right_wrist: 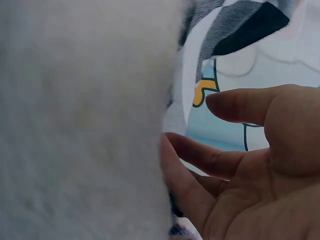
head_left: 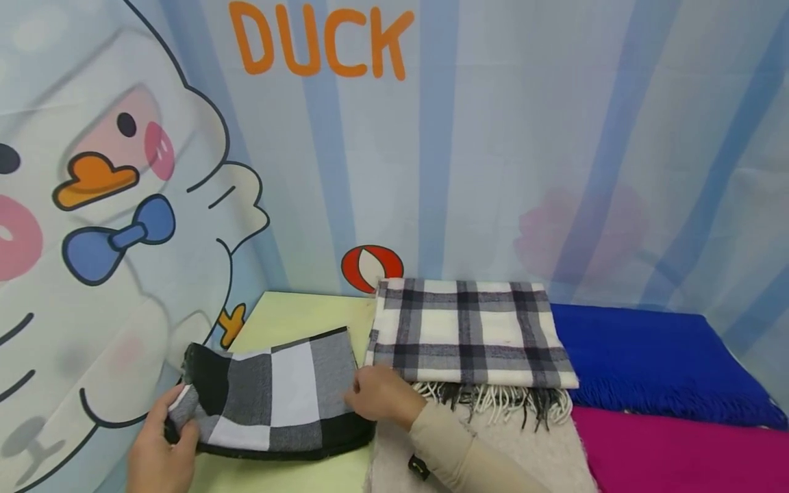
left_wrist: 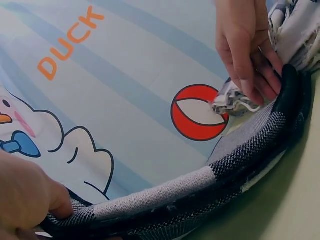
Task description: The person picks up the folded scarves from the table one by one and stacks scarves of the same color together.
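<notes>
A folded checked scarf (head_left: 292, 383) in black, grey and white sits at the left, its near edge lifted and bowed. At its left end, my left hand (head_left: 163, 438) pinches the layers between thumb and fingers. My right hand (head_left: 385, 394) is at the other end, fingertips against the cloth. In the right wrist view, the thumb of the right hand (right_wrist: 250, 150) stands apart from its fingers, while a blurred pale surface hides much of the scarf (right_wrist: 245, 30). The left wrist view shows the scarf's thick dark edge (left_wrist: 200, 200) curving between both hands.
Right of the scarf lies a folded white-and-grey plaid scarf (head_left: 468, 332) with fringe, over a beige cloth (head_left: 524, 448). Farther right are a blue fringed scarf (head_left: 641, 356) and a magenta cloth (head_left: 678, 448). A printed duck backdrop (head_left: 493, 137) stands behind the pale yellow table (head_left: 296, 311).
</notes>
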`<state>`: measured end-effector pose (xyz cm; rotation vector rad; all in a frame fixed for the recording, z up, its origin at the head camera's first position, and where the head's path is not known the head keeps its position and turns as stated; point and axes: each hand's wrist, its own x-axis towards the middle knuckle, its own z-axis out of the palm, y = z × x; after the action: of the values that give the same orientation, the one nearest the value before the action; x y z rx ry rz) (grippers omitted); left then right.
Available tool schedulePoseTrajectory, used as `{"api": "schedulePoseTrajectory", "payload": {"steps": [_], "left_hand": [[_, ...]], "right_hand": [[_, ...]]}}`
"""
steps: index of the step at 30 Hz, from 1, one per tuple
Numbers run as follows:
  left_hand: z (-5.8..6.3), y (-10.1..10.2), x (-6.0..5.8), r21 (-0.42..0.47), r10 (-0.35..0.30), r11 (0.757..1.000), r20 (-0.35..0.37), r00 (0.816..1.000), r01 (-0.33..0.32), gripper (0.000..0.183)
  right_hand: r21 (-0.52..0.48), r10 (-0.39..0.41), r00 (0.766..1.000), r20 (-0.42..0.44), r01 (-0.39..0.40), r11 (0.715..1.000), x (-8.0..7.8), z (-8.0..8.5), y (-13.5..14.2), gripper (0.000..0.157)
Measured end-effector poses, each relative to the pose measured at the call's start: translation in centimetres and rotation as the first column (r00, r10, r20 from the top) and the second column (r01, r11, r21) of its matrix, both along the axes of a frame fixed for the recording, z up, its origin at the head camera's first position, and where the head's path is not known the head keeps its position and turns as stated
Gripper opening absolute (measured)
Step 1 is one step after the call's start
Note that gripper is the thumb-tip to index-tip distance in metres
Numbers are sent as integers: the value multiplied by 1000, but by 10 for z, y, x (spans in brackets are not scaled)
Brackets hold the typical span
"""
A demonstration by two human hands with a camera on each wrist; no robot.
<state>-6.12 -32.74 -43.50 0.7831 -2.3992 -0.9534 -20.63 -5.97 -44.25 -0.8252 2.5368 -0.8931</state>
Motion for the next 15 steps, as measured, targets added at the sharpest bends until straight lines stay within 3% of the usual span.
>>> {"api": "schedulePoseTrajectory", "payload": {"steps": [4, 10, 15], "left_hand": [[-1, -1, 4, -44, 10, 999, -40, 999, -12, 55], [-2, -2, 11, -68, 32, 997, -56, 998, -36, 54], [-4, -1, 15, -89, 68, 994, -35, 997, -71, 54]], "right_hand": [[50, -13, 1000, -21, 14, 999, 3, -4, -3, 47], [48, -48, 998, -45, 51, 998, 8, -4, -7, 45], [-12, -86, 996, 37, 86, 996, 9, -11, -8, 45]]}}
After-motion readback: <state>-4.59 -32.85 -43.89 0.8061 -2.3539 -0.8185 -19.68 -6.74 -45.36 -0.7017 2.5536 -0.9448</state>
